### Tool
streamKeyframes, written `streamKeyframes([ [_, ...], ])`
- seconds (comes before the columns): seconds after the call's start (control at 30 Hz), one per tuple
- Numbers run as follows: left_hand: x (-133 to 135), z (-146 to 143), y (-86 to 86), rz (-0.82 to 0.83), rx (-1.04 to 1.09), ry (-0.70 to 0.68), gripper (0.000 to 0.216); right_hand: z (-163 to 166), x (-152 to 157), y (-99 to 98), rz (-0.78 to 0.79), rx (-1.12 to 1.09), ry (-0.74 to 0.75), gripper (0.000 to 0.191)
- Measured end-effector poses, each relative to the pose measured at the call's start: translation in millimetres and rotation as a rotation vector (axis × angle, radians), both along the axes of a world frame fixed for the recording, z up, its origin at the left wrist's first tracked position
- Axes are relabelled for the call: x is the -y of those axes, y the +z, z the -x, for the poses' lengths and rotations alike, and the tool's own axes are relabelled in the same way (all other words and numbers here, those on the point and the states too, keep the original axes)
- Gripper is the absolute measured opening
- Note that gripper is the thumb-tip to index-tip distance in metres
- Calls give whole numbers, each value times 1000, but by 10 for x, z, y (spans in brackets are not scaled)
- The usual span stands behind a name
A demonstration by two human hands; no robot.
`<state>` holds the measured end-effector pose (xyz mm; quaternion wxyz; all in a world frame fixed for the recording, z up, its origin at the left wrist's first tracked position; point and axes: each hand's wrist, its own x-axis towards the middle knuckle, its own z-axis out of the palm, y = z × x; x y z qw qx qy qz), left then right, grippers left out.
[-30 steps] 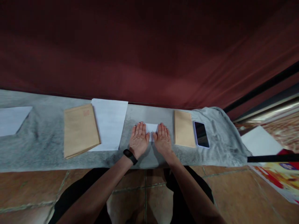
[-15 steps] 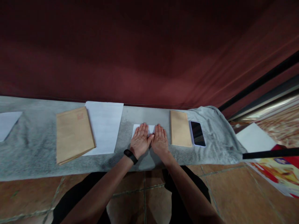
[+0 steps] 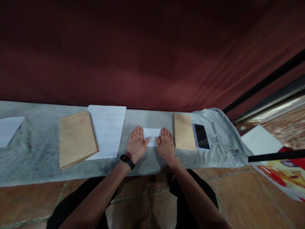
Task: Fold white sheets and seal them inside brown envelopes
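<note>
Both hands flat, fingers out, gripping nothing: L hand (image 3: 136, 142) presses the paper's (image 3: 152, 135) left end, R hand (image 3: 166, 143) its right end, on the worktop (image 3: 147, 160). Paper's folded small already; I'd say only creasing's left. Envelope (image 3: 183, 131) just right of paper, untouched; phone (image 3: 201, 136) beyond it; sheet (image 3: 106, 130) left of paper. Vs 0.5 s ago: hands were together mid-paper, now spread apart.

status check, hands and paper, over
Left hand and right hand open, flat on the ends of the folded paper. Paper lies on grey cloth. Envelope close beside right hand.
</note>
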<state>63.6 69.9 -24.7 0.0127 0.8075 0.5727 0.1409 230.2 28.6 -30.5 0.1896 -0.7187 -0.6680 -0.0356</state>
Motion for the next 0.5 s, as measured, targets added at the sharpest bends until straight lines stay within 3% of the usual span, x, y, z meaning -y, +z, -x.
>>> streamKeyframes([
  [0.13,2,26,27,-21,16,14,69,-37,13,77,6,-43,7,57],
  [0.27,36,32,156,-22,42,-59,61,-90,56,214,46,-134,297,53],
  [0.37,128,1,255,28,70,-344,53,-147,99,280,80,-273,400,51],
  [0.43,212,-40,281,79,84,-576,49,-193,117,298,62,-408,284,53],
  [0.5,284,-88,272,103,94,-693,48,-236,124,303,42,-526,166,56],
])
